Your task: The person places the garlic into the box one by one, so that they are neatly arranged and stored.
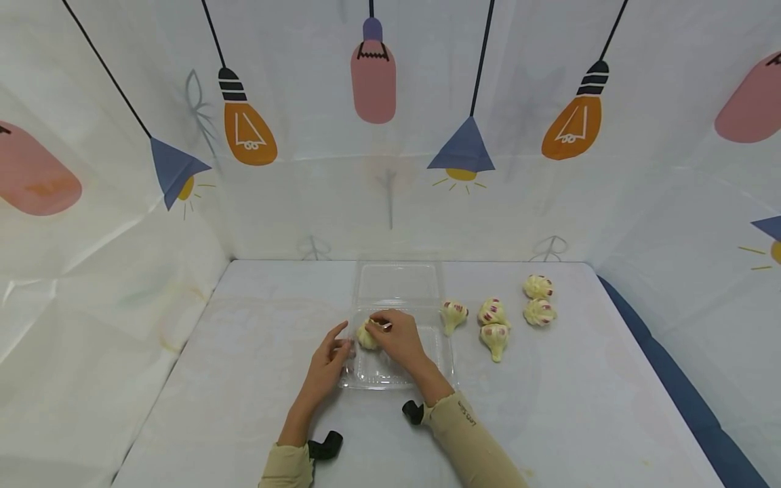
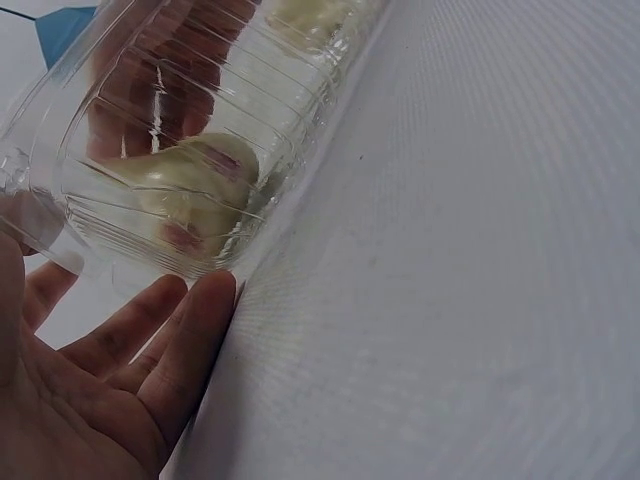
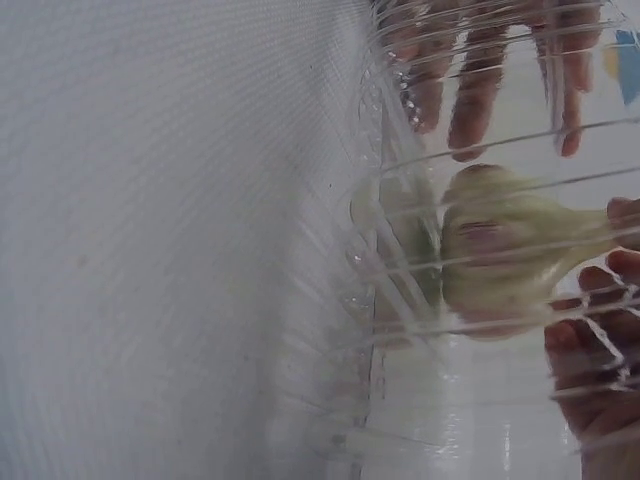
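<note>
A clear plastic clamshell box [image 1: 396, 369] lies on the table with its lid [image 1: 398, 281] folded back, away from the person. Inside its left part sits a pale garlic bulb [image 1: 367, 337] with purplish patches. My right hand [image 1: 396, 337] reaches into the box and pinches the bulb's stem, as the right wrist view shows through the ribbed wall. At the box's left side is my left hand [image 1: 329, 359], its fingers extended. Seen from the left wrist, the fingertips [image 2: 212, 290] touch the lower edge of the box beside the garlic bulb [image 2: 205, 190].
Right of the box lie several more garlic bulbs: one close to its side [image 1: 454, 316], a touching pair with a front bulb [image 1: 495, 339], and another pair with a rear bulb [image 1: 537, 286]. A white cloth backdrop with printed lamps [image 1: 462, 149] encloses the white table [image 1: 586, 407].
</note>
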`<state>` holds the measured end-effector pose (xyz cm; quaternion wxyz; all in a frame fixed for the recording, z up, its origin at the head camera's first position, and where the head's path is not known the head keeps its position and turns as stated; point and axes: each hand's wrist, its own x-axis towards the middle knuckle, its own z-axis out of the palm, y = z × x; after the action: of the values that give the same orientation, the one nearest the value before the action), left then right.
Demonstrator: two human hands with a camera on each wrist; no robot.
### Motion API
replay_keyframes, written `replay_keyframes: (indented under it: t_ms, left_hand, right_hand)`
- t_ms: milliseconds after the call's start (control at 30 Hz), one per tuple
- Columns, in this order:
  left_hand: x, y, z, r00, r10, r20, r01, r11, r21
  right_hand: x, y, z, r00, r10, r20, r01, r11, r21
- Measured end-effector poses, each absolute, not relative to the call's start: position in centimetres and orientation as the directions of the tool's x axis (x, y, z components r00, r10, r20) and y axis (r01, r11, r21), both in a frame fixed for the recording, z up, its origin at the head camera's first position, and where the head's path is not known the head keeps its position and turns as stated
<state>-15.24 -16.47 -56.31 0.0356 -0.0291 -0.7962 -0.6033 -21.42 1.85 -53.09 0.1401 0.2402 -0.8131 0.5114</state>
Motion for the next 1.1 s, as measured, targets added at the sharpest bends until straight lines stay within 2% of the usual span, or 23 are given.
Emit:
replay_keyframes:
  t_ms: [300, 567, 667, 967, 1100]
  left_hand:
    - [-15.2, -16.5, -56.2, -0.995, 0.014, 0.095, 0.095, 0.273, 0.957]
    - [-14.0, -16.1, -52.8, -0.994, 0.059, 0.087, 0.099, 0.264, 0.959]
    - [-14.0, -16.1, -52.6, -0.995, 0.062, 0.076, 0.090, 0.266, 0.960]
    - [-15.2, -16.5, -55.9, -0.996, 0.025, 0.084, 0.087, 0.260, 0.962]
    - [-15.3, -16.5, -56.2, -0.996, 0.008, 0.087, 0.086, 0.278, 0.957]
  right_hand:
    - [-21.4, 1.9, -53.0, -0.838, -0.226, 0.497, -0.546, 0.358, -0.758]
    - [-21.4, 2.2, -52.6, -0.823, -0.174, 0.541, -0.567, 0.319, -0.760]
    - [-21.3, 2.5, -52.3, -0.824, -0.160, 0.543, -0.564, 0.315, -0.763]
    - [-21.3, 4.2, -52.2, -0.828, -0.132, 0.544, -0.553, 0.349, -0.757]
    - [-21.2, 5.2, -52.3, -0.840, -0.107, 0.532, -0.530, 0.367, -0.764]
